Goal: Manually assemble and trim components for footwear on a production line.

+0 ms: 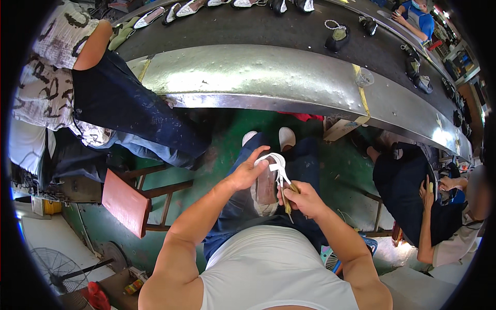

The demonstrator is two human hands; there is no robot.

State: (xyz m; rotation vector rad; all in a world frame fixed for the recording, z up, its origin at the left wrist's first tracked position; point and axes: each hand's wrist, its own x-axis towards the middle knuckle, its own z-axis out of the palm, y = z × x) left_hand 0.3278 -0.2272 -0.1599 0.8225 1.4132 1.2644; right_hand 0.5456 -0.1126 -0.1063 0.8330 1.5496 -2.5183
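On my lap lies a shoe (266,188) with its brownish sole face up and pale edges. My left hand (249,171) grips its far end, fingers curled round the toe or heel; I cannot make out which. A white strip (279,164) curves along that end, and part of it hangs loose. Closed round the yellowish-brown handles of a slim pincer-like hand tool (288,199) is my right hand (306,199). The tool's tip meets the loose strip; whether it bites on it is too small to tell.
Ahead runs a metal-edged bench (248,70) with a dark belt carrying several shoes (337,37). Left are a wooden stool (126,201), a standing person (119,98) and a fan (59,268). A seated co-worker (403,191) is at right, another person (416,20) across the bench.
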